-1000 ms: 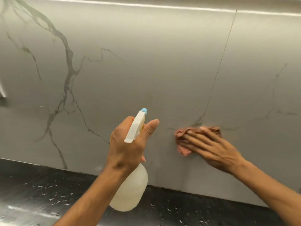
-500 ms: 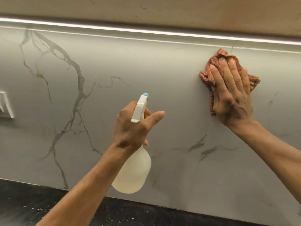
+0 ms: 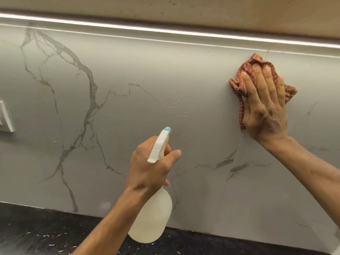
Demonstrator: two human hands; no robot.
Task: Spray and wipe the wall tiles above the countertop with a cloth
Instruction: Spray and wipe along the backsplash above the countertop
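Observation:
Grey marble-veined wall tiles (image 3: 128, 111) fill the view above a dark speckled countertop (image 3: 36, 234). My left hand (image 3: 149, 166) grips a translucent white spray bottle (image 3: 152, 218) by its neck, its blue-tipped nozzle (image 3: 167, 129) aimed at the wall. A patch of fresh droplets (image 3: 176, 105) beads on the tile above the nozzle. My right hand (image 3: 265, 107) lies flat, pressing a reddish checked cloth (image 3: 239, 85) against the tile high up, close to the vertical tile joint (image 3: 237, 153).
A lit strip (image 3: 165, 30) runs under the cabinet (image 3: 184, 8) along the top of the tiles. A white wall switch plate (image 3: 5, 116) sticks out at the far left edge. Small droplets speckle the countertop.
My right hand swept the cloth from low on the tile up to near the top edge. Spray droplets have appeared on the wall above the nozzle. The bottle hand stayed nearly still.

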